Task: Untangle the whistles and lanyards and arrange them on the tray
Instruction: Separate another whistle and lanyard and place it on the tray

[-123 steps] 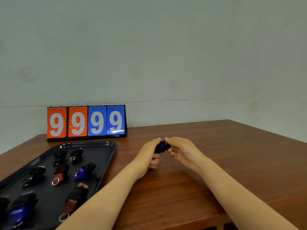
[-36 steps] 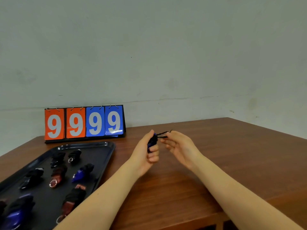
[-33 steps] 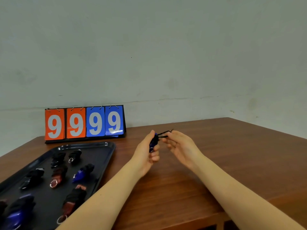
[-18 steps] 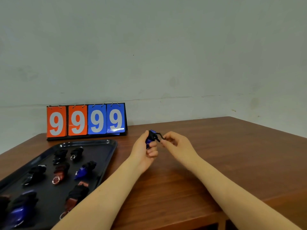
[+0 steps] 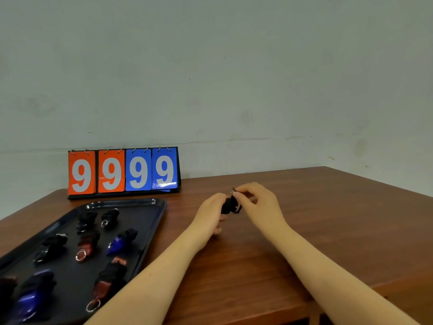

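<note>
Above the middle of the wooden table, my left hand [image 5: 212, 213] holds a small whistle wrapped in black lanyard cord [image 5: 230, 205]. My right hand [image 5: 260, 204] pinches the cord's end at the top of the bundle. The whistle itself is mostly hidden by the cord and my fingers. At the left lies a black tray [image 5: 150, 227] with several whistles in rows, each wound in its lanyard: a blue one [image 5: 120, 241], a dark red one [image 5: 86, 242] and a black one [image 5: 110, 216] among them.
A flip scoreboard [image 5: 123, 171] reading 9999 stands at the back of the table behind the tray. The table's right edge [image 5: 384, 184] runs close to the wall.
The loose cord end that stuck out between my hands is now wound down onto the bundle. Both hands have stayed together over the table's middle, and the blue of the whistle no longer shows.
</note>
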